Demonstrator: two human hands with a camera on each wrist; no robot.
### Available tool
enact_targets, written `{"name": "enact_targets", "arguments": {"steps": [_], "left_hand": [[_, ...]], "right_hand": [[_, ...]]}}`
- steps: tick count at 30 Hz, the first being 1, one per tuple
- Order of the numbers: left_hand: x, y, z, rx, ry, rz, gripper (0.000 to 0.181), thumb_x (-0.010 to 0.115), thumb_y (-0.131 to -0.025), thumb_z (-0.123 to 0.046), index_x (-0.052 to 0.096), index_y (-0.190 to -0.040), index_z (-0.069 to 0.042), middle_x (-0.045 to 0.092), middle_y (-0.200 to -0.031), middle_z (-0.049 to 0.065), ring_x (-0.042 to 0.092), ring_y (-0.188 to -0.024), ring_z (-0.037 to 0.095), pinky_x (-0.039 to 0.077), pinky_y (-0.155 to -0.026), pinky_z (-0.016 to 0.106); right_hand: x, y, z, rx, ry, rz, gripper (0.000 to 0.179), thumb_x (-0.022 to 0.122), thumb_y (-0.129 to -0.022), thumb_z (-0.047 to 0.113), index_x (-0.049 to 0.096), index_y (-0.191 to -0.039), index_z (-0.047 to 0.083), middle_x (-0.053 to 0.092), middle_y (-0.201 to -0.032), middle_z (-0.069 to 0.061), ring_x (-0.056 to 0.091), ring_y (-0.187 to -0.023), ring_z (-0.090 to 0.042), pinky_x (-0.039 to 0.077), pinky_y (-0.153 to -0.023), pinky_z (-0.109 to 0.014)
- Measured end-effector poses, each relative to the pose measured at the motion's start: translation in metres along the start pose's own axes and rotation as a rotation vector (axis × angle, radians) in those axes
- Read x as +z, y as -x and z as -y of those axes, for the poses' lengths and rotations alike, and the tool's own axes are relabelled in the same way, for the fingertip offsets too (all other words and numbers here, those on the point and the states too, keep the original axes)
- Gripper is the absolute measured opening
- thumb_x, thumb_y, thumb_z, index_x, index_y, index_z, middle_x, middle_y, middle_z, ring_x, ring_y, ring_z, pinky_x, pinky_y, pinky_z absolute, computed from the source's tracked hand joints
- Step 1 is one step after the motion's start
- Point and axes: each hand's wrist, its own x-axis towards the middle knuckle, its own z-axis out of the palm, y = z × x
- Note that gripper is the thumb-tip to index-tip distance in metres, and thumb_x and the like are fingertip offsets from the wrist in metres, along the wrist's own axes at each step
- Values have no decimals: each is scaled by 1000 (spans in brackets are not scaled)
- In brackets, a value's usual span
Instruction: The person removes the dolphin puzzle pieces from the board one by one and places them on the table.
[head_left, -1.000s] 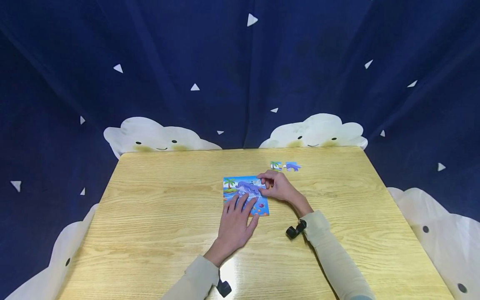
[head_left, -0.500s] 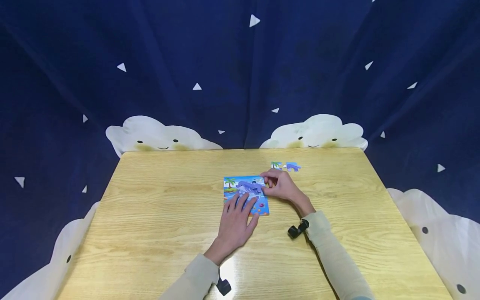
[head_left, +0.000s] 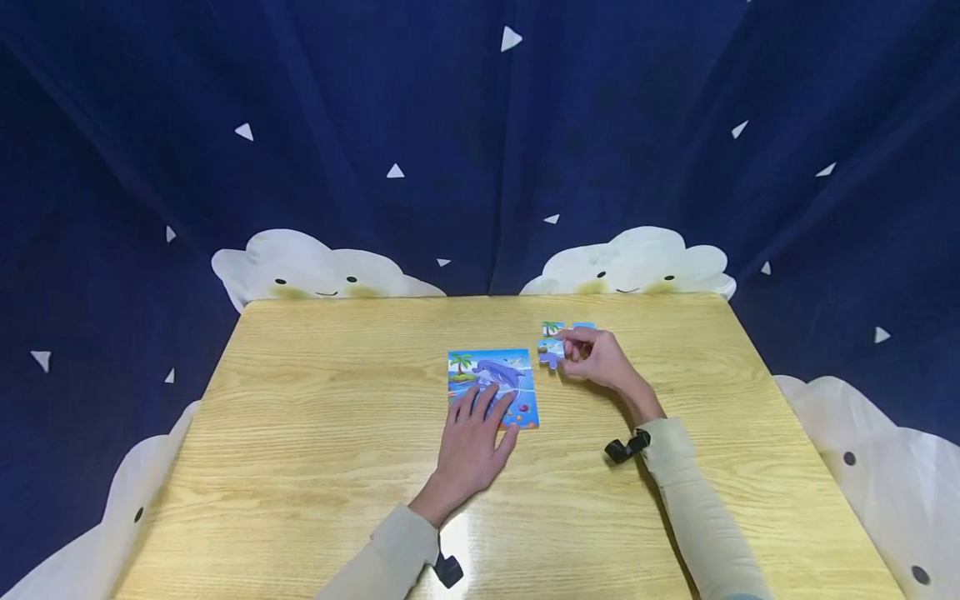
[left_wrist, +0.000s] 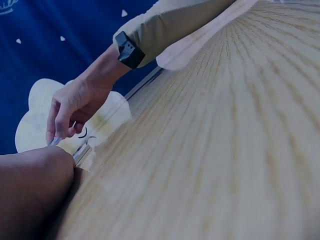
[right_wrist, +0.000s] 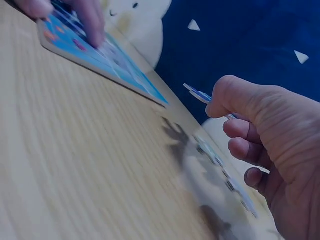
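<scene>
A square dolphin puzzle board point(head_left: 528, 398) lies flat on the wooden table, its picture showing a palm tree, sea and a purple dolphin. My left hand point(head_left: 467, 448) rests on its lower part with fingers spread. Just right of the board, my right hand point(head_left: 602, 360) pinches a blue and purple jigsaw piece point(head_left: 551, 353) between thumb and index finger. In the right wrist view the pinched piece point(right_wrist: 198, 94) is held above the table, seen nearly edge-on, with its shadow below. Beyond that hand lie a palm-tree jigsaw piece point(head_left: 552, 328) and another blue piece point(head_left: 583, 325), partly covered by the fingers.
The wooden table point(head_left: 315, 433) ends at its back edge against a dark blue curtain point(head_left: 450, 108) with white triangles and cloud shapes. Each wrist carries a small black camera, such as the right one point(head_left: 627, 447).
My right hand has moved from the board's upper right corner to the right, carrying the jigsaw piece away and uncovering the dolphin's tail. My left hand stays in place.
</scene>
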Motion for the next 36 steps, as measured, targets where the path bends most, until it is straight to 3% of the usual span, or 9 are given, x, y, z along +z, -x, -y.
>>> {"name": "enact_targets", "arguments": {"steps": [7, 18, 27, 33, 36], "left_hand": [[1, 0, 0, 9, 19, -23, 53, 43, -107, -49, 50, -155, -26, 44, -160, 6, 34, -149, 36, 29, -117, 54], [0, 0, -1, 7, 19, -38, 52, 48, -106, -48, 52, -154, -25, 45, -159, 7, 36, -148, 37, 30, -116, 54], [0, 0, -1, -21, -2, 37, 55, 39, -108, -53, 46, -158, -30, 40, -163, 3, 29, -154, 35, 27, -120, 52], [0, 1, -1, -15, 1, 21, 54, 41, -108, -52, 48, -157, -29, 42, -162, 4, 31, -153, 35, 27, -119, 52], [0, 1, -1, -12, -3, 12, 54, 42, -108, -51, 48, -156, -29, 42, -162, 4, 33, -151, 34, 28, -118, 52]], "right_hand": [[-27, 4, -14, 72, -4, -33, 42, 76, -78, -15, 69, -120, -16, 64, -89, -33, 58, -74, -30, 48, -62, -18], [-66, 9, -33, 120, 30, -83, 41, 76, -79, -14, 69, -119, -18, 62, -96, -39, 55, -80, -42, 47, -64, -18], [-87, 10, -54, 198, 135, -108, 44, 82, -81, -5, 70, -122, -13, 65, -105, -37, 57, -90, -42, 47, -71, -19], [-97, 6, -94, 206, 171, -134, 45, 85, -78, 0, 72, -121, -10, 65, -102, -29, 59, -88, -26, 47, -73, -15], [-101, 5, -101, 222, 187, -131, 45, 85, -78, 2, 73, -121, -6, 66, -102, -24, 57, -89, -22, 46, -74, -15]]}}
